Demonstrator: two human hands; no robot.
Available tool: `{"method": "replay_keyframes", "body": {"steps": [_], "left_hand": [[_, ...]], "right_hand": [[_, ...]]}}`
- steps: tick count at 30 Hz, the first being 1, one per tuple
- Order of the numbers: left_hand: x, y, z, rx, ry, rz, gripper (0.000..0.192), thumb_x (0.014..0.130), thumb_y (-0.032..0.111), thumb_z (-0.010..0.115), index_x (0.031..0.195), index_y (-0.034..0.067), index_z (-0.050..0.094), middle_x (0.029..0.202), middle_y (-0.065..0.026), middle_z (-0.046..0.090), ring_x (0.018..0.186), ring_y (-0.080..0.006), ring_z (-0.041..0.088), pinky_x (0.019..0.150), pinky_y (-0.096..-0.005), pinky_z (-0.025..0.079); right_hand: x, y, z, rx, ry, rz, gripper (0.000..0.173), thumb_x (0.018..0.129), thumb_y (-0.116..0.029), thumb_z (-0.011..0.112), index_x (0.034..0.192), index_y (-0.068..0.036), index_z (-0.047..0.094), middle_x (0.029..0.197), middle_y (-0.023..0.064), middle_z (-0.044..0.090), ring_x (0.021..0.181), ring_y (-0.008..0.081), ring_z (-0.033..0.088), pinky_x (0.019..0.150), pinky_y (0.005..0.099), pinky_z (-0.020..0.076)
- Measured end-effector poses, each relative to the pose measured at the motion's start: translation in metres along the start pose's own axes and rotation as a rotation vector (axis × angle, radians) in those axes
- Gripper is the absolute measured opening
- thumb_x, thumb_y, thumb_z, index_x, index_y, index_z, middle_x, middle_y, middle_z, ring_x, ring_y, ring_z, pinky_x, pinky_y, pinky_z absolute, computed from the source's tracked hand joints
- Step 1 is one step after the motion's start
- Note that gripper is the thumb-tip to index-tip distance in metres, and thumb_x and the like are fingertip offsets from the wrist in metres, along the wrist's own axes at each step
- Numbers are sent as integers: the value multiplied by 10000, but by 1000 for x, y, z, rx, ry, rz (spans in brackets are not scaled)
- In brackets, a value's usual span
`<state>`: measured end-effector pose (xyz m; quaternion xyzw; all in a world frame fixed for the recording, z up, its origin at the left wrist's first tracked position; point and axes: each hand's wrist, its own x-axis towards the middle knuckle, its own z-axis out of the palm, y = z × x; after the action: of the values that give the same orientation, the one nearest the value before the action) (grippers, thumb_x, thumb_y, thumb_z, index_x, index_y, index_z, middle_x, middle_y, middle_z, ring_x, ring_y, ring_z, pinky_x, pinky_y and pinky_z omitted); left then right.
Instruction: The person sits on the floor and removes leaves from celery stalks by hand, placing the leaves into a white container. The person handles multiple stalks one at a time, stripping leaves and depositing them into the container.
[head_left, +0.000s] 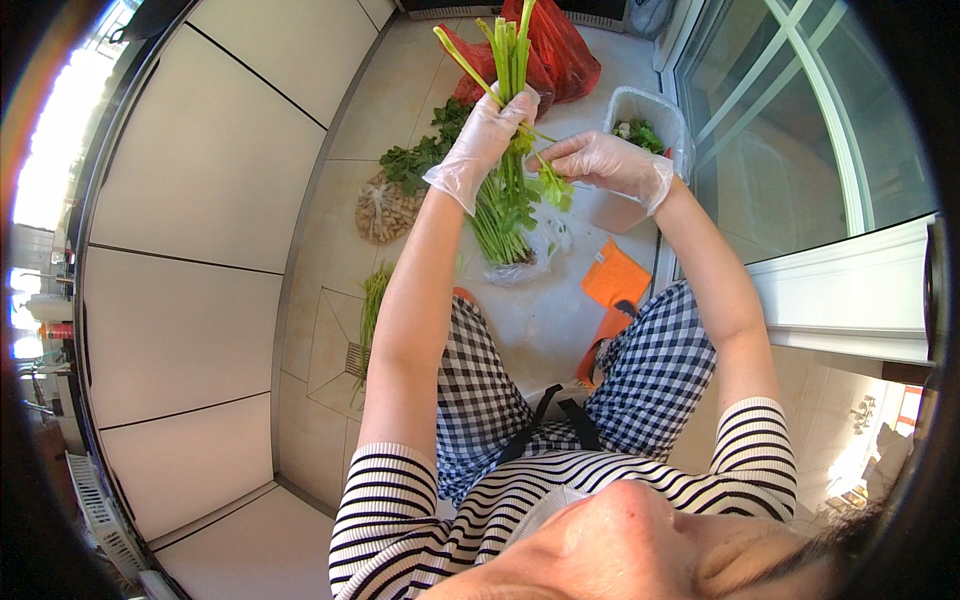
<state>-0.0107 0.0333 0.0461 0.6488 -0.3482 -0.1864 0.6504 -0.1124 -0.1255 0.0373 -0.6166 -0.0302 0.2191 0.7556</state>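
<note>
My left hand (495, 127), in a clear plastic glove, is closed around a bunch of celery stalks (511, 56). The stalk ends point away from me and the leaves hang towards me. My right hand (592, 163), gloved too, pinches a thin leafy sprig (553, 184) at the bunch's right side. Below the bunch lies a bundle of thin green stems (496, 225) with its root ends on a clear plastic bag (517, 271). Dark leafy greens (420, 159) lie on the floor left of my left hand, partly hidden by it.
A lined bin (651, 101) with leaf scraps stands at right by the glass door (780, 142). Red plastic bags (566, 60) lie at the far side. A bag of peanuts (384, 210), thin green stalks (373, 307) and an orange cloth (616, 274) are on the tiled floor.
</note>
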Motion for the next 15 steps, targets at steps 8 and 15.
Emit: {"method": "replay_keyframes", "body": {"steps": [8,15], "left_hand": [[0,3,2,-43,-21,-9,189,944,284,459,875,115,509,737,38,468,692,-79,407,661,-236,357],[-3,9,3,-18,-5,-28,189,941,292,463,882,121,516,740,41,473,693,-79,411,658,-237,359]], "right_hand": [[6,5,2,222,-69,-2,328,865,-156,581,1145,13,568,1118,40,586,981,99,534,882,232,419],[12,12,2,244,-84,-41,300,881,-172,552,1118,12,550,1063,64,598,969,125,547,894,254,427]]}}
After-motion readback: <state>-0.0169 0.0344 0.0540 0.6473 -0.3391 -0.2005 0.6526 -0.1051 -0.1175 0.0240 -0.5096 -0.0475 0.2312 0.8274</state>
